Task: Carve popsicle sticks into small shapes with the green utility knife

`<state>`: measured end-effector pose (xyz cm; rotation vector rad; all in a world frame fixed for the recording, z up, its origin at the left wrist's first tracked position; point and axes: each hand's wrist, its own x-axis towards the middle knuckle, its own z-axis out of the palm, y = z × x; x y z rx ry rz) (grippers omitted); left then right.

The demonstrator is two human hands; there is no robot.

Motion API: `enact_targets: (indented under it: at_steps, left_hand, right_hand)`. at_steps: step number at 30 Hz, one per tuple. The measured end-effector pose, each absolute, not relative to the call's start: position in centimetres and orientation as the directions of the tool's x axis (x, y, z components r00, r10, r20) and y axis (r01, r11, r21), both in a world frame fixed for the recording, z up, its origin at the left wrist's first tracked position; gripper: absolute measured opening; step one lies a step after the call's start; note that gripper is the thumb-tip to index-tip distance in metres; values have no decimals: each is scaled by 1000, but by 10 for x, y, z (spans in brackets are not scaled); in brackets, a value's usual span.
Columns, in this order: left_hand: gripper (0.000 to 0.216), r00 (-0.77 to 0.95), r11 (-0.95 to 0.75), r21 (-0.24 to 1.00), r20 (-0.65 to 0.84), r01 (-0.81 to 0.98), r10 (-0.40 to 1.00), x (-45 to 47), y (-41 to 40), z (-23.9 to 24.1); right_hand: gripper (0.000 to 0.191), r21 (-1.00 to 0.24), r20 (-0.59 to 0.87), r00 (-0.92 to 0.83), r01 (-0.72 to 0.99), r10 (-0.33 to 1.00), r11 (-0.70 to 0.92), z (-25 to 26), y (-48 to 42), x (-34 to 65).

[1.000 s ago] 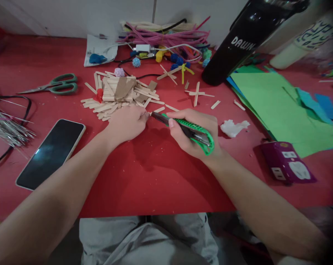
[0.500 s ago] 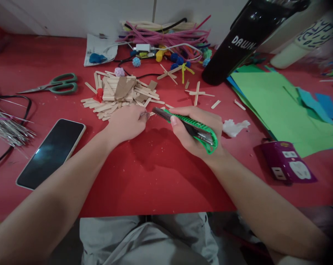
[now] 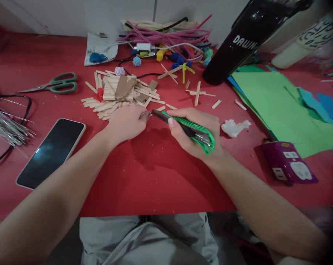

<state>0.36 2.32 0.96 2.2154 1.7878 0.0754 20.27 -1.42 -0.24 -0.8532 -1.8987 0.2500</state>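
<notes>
My right hand [image 3: 197, 129] is wrapped around a green utility knife [image 3: 192, 127], thumb along its side. The knife's dark blade end points left, right at the fingertips of my left hand [image 3: 129, 123]. That hand is closed in a pinch on what looks like a wooden craft stick [image 3: 149, 114]; only a tiny end shows, the rest is hidden by the fingers. Just behind the left hand lies a heap of craft sticks [image 3: 100, 106] with brown cardboard scraps [image 3: 124, 87] on top. Sticks joined in a star [image 3: 198, 93] lie farther back, beyond the right hand.
Left on the red table [image 3: 155, 184] are a phone [image 3: 52, 152], scissors [image 3: 63, 84] and a bundle of wires [image 3: 10, 123]. To the right are crumpled tissue [image 3: 235, 127], a purple box [image 3: 289, 162], green paper [image 3: 287, 106] and a black bottle [image 3: 235, 44]. Pink pipe cleaners [image 3: 166, 35] lie behind.
My right hand has shifted slightly left with the utility knife, bringing its blade end closer to my left fingertips. The left hand stays almost still.
</notes>
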Motion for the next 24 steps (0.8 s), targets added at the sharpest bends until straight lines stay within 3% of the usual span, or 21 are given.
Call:
enact_targets:
  at_steps: [24]
  left_hand:
    - [37,216,-174,256,-144,951,966,6,21,13]
  right_hand:
    - [4,-491,713,-301,430,633,758,-1,-13,203]
